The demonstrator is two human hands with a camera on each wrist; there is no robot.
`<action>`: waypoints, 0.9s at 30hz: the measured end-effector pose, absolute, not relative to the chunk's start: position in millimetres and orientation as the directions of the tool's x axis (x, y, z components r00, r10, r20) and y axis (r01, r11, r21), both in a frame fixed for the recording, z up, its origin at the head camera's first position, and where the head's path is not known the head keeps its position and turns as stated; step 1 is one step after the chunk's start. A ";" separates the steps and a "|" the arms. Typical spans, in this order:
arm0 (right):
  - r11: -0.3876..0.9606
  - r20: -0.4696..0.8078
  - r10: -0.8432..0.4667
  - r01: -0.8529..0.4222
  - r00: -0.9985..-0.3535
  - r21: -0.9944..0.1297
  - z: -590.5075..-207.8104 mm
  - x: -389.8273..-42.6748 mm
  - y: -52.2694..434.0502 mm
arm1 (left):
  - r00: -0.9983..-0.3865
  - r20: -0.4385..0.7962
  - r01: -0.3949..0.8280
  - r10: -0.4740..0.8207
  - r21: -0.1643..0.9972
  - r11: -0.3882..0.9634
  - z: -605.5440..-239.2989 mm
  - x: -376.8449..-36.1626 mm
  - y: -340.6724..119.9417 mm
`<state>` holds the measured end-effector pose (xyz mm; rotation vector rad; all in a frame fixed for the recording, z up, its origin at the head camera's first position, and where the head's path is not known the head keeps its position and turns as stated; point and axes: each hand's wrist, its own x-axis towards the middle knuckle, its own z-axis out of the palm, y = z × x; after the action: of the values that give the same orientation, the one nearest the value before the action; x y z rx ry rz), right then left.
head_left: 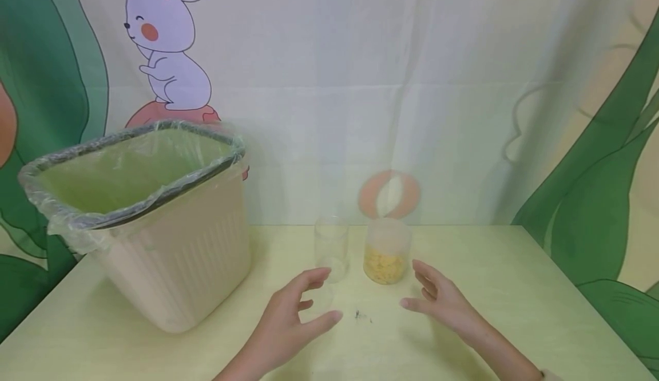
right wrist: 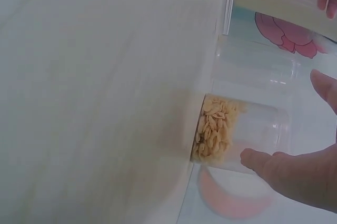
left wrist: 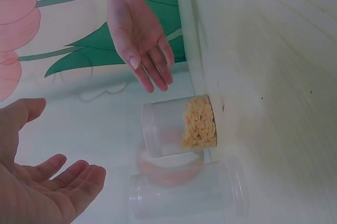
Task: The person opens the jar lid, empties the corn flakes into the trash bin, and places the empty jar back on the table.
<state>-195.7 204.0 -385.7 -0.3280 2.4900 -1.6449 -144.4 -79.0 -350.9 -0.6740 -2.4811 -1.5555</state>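
A plastic-lined bin [head_left: 180,255] stands before a rabbit-printed backdrop [head_left: 309,83].

Looks smooth, clear and faintly glossy on the jar [head_left: 388,235], plastic or glass, hard to tell which. Turns matt, dry and uneven in the flakes [head_left: 384,266] inside the jar. Shows a similarly smooth, see-through, shiny wall on the second container [head_left: 331,243], just left of the jar. Looks like hard, matt plastic, moulded in upright ribs, on the bin [head_left: 201,249] farther left of the jar. Shows thin, glossy, wrinkled plastic film in the liner [head_left: 149,158] over the bin's rim [head_left: 108,141]. Appears smooth and mostly matt, with faint wood-like streaks, on the tabletop [head_left: 515,289] under the jar. Looks like printed cloth, matt and softly creased, on the backdrop [head_left: 463,112] behind the jar.
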 end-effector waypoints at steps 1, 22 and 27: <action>0.375 0.000 -0.255 -0.099 -0.967 -0.922 -386.1 -196.4 204.4 | -0.887 0.346 0.444 0.304 0.819 0.364 -351.5 -145.0 -77.8; 0.356 -0.037 -0.230 -0.048 -0.972 -0.933 -385.5 -210.3 205.3 | -0.878 0.300 0.438 0.373 0.818 0.372 -363.8 -161.3 -48.4; 0.348 -0.052 -0.239 -0.036 -0.970 -0.937 -386.5 -214.8 207.8 | -0.883 0.288 0.429 0.371 0.816 0.387 -364.4 -167.3 -43.3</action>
<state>-214.8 207.8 -386.5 -0.2503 2.4263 -1.6788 -167.3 -43.3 -364.4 -0.7414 -2.5682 -1.5381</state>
